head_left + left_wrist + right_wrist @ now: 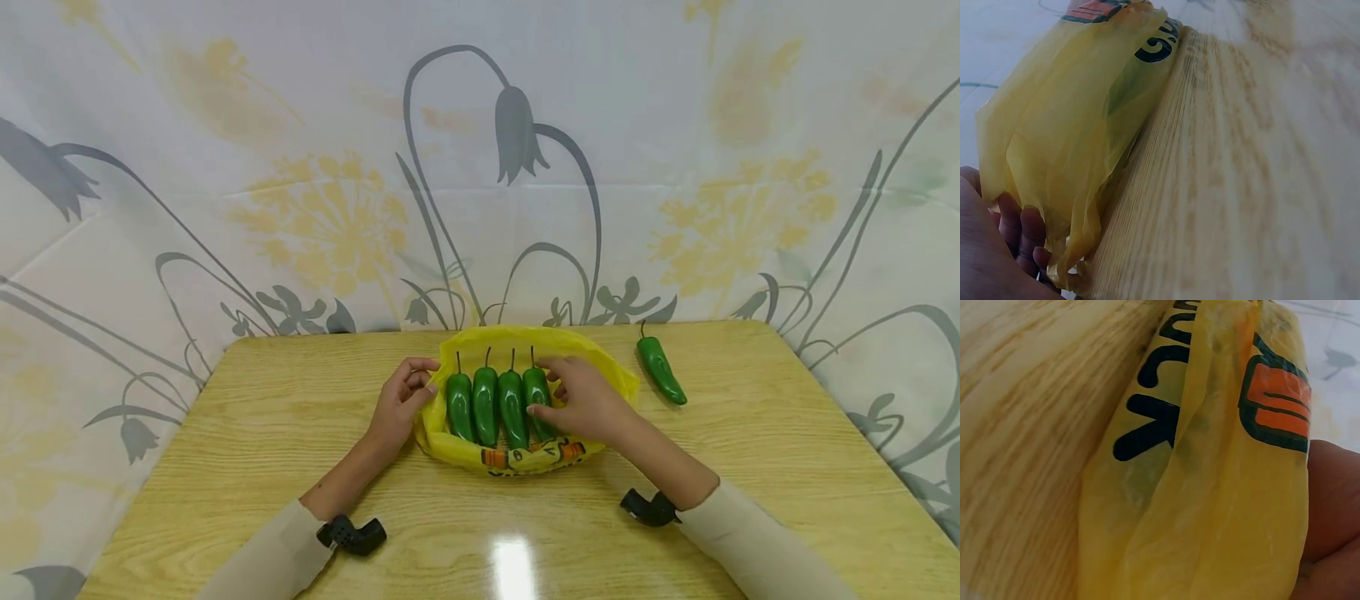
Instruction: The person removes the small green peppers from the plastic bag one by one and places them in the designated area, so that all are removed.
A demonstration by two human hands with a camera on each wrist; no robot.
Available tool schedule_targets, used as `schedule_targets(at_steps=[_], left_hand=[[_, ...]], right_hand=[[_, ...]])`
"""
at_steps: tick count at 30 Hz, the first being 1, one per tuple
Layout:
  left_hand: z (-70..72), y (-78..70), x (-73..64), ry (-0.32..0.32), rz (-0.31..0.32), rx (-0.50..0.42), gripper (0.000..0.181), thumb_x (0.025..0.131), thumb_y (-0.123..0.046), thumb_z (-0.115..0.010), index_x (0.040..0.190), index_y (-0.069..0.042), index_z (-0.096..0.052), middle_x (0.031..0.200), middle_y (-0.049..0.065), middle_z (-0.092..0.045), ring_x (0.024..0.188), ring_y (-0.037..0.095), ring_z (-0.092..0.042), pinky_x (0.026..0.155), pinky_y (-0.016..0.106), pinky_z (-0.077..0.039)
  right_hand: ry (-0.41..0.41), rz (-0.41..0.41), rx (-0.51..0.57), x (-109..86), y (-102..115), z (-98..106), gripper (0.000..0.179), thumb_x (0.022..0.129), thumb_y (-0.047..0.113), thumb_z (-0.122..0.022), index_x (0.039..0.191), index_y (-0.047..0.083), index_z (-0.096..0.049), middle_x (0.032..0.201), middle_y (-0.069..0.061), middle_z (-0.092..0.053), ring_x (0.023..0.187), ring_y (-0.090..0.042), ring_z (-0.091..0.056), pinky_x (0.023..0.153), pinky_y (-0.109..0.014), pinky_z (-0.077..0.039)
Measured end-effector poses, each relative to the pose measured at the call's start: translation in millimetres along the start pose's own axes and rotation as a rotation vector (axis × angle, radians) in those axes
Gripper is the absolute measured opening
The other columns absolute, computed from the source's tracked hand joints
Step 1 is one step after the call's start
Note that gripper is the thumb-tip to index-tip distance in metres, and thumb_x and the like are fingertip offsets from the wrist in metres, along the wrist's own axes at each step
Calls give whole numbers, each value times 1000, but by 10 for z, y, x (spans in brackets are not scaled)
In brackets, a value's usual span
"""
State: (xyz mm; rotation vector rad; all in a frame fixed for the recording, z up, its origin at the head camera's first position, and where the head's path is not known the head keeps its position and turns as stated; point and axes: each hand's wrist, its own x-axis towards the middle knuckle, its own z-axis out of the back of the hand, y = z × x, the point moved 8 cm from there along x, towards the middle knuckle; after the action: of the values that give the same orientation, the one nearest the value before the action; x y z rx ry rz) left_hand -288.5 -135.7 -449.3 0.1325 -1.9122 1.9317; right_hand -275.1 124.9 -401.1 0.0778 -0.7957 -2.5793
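Several glossy green chili peppers (pixel 486 407) with thin dark stems lie side by side in an open yellow plastic bag (pixel 450 450) in the head view. My left hand (pixel 401 404) pinches the bag's left edge; in the left wrist view its fingers (pixel 1032 228) are curled at the crumpled yellow plastic. Reaching in over the bag's right side, my right hand (pixel 581 398) holds the rightmost pepper (pixel 537 387) between thumb and fingers. In the right wrist view, the bag's printed side (pixel 1210 487) hides most of that hand.
One more green chili pepper (pixel 662 371) lies on the wooden table (pixel 285 417), right of the bag near the back edge. Behind the table hangs a flower-patterned cloth (pixel 465 208). Black wrist cameras (pixel 352 535) sit on both forearms.
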Motion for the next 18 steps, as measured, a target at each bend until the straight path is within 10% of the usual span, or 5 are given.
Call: schedule_targets(at_steps=[18], left_hand=[[-3,8,2,4,0,14,29,102,1,-55,130,10,-54,85,5,-57,74,11,-52,71,22,-48]], right_hand=[[9,13,-30,19,-78,-157,79,93,28,-83,155,-4,-47,120,-21,-63,86,-20,-62,75,-38,-55]])
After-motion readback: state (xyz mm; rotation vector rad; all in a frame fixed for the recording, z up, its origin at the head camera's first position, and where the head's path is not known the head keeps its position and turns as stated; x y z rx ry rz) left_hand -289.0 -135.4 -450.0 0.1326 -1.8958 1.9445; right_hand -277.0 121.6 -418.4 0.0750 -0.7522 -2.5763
